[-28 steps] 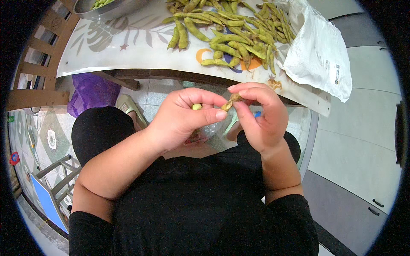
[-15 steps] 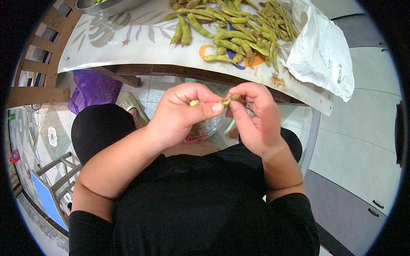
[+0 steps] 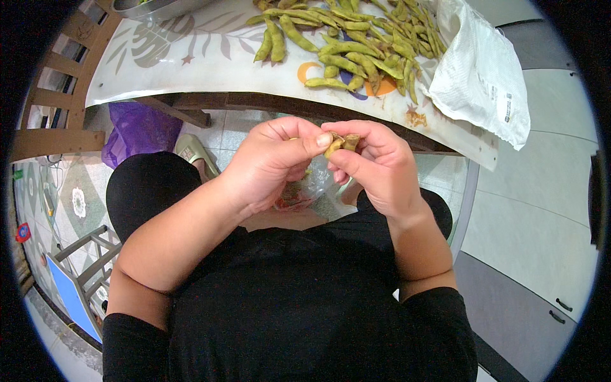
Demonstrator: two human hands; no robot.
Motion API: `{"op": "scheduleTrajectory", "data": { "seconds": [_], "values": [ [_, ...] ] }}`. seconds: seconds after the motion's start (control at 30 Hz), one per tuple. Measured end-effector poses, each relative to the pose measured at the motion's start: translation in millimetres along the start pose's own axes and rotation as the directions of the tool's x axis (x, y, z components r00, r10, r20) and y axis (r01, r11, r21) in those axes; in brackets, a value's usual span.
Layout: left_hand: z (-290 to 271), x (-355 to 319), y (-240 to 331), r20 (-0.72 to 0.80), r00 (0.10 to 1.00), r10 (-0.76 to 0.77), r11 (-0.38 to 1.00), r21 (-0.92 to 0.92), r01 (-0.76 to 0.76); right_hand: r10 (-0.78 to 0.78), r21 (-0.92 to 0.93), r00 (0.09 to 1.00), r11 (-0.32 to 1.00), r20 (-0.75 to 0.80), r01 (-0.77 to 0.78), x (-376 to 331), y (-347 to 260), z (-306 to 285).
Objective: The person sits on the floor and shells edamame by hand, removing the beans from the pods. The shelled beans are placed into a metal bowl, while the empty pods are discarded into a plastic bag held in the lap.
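Observation:
Between my two hands is a brownish-yellow soybean pod, bent and partly split. My left hand pinches its left end, with the thumb on top. The thumb and fingers of my right hand close on the right end. Both hands are held over my lap, just short of the table edge. Beyond them a heap of green and yellow soybean pods lies on the table. The fingertips hide part of the held pod.
A patterned cover lies over the table. A white woven sack rests at its right end, and a metal bowl stands far left. Below are a purple bag, a clear plastic bag and a small stool.
The pod has been twisted and looks more opened up. My right hand has shifted slightly left, and both hands are closer together. A pale green bean beside my left thumb is now mostly hidden.

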State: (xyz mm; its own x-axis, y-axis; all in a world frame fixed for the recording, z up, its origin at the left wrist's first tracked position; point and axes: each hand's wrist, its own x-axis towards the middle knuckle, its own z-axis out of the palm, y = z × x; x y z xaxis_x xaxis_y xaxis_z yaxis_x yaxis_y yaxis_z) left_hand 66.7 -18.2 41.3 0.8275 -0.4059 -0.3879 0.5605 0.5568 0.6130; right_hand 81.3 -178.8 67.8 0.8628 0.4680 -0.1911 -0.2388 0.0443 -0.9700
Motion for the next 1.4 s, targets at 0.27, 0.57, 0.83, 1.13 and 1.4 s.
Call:
{"op": "scheduleTrajectory", "data": {
  "seconds": [0.27, 0.57, 0.83, 1.13, 1.4],
  "values": [
    [10.6, -6.8, 1.6, 0.007, 0.995, 0.096, 0.985, 0.14, -0.096, 0.083, 0.164, 0.987, 0.985, -0.138, -0.059, 7.1, 3.9, -2.6],
    [-0.2, -1.7, -8.8, -0.051, 0.996, 0.069, 0.991, 0.12, -0.062, 0.2, 0.338, 0.979, 0.924, -0.032, -0.178, 6.6, 0.4, -4.6],
    [5.3, 2.0, -15.1, -0.152, 0.943, 0.296, 0.935, 0.25, -0.253, 0.124, 0.237, 0.984, 0.967, -0.128, -0.091, 7.0, 9.8, -2.3],
    [5.9, -2.7, -3.0, 0.173, 0.773, 0.611, 0.285, 0.863, -0.418, 0.172, 0.18, 0.96, 0.975, -0.222, -0.133, 7.0, 13.1, 5.5],
    [1.1, 5.9, -12.8, 0.159, 0.693, 0.703, 0.321, 0.799, -0.509, 0.253, 0.329, 0.959, 0.923, -0.132, -0.198, 5.6, 12.0, 4.4]
  ]
}}
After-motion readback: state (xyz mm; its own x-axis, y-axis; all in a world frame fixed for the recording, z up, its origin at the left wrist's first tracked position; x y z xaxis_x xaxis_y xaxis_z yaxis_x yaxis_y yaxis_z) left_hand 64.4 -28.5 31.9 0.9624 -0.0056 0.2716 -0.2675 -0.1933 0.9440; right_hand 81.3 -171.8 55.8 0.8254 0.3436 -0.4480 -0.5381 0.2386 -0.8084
